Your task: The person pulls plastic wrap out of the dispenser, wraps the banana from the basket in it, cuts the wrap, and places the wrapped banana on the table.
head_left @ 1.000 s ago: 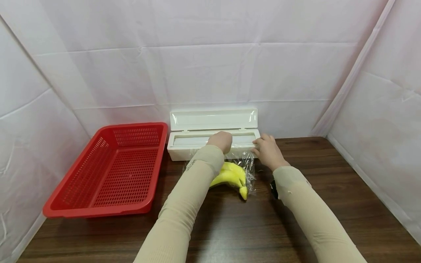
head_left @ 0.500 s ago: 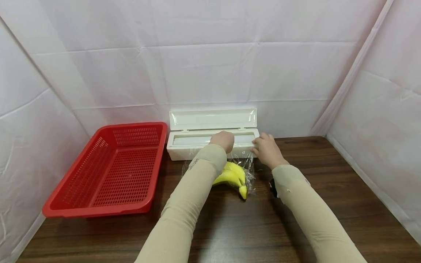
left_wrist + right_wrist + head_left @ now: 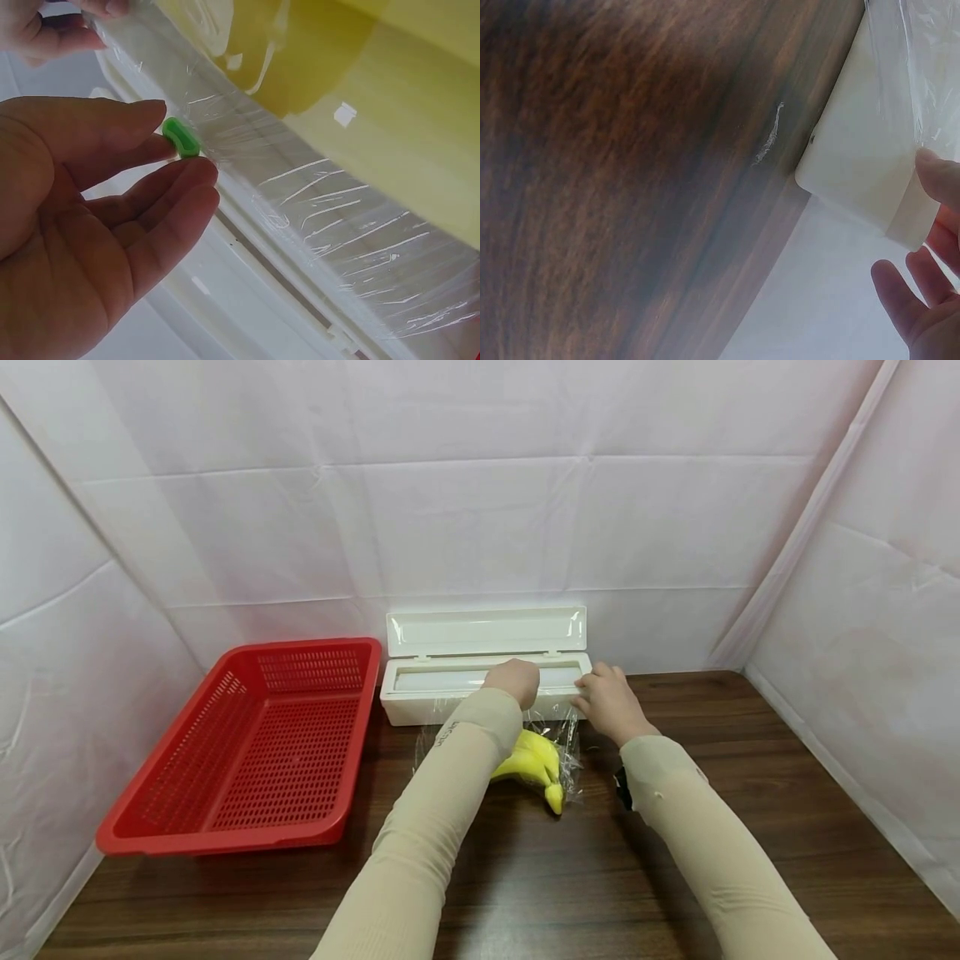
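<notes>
Clear plastic film [image 3: 570, 756] lay over yellow bananas [image 3: 534, 760], cut unconfirmed; left fingers [image 3: 191, 176] pinched the green slider [image 3: 182, 139], right fingers [image 3: 928, 277] gripped the white plastic box [image 3: 408, 711].

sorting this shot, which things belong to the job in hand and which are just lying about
Belongs to the job:
cling film dispenser
cling film
bananas
green slider, in left hand
right hand, at dispenser's end

Apparently lying about:
red perforated basket
pale shred or mark
</notes>
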The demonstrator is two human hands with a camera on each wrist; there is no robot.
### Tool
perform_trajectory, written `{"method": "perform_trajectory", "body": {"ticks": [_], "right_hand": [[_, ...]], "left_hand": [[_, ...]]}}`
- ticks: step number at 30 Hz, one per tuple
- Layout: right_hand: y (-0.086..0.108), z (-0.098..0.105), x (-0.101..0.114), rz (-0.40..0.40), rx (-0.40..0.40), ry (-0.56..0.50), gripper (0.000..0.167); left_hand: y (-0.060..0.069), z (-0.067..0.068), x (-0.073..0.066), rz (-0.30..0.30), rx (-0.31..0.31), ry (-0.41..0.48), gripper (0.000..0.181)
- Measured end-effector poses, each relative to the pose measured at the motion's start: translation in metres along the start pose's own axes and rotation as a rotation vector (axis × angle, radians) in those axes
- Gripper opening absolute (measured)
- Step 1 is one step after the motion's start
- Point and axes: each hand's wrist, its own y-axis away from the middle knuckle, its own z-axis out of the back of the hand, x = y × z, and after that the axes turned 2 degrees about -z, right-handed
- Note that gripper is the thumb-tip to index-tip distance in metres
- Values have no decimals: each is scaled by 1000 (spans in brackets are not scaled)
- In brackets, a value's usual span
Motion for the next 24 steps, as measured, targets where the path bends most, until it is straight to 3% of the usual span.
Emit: {"method": "perform_trajectory", "body": {"ticks": [24], "right_hand": [[1,3,3,1,-6,1,32]], "left_hand": [[1,1,-7,-7,43,40,20]]}}
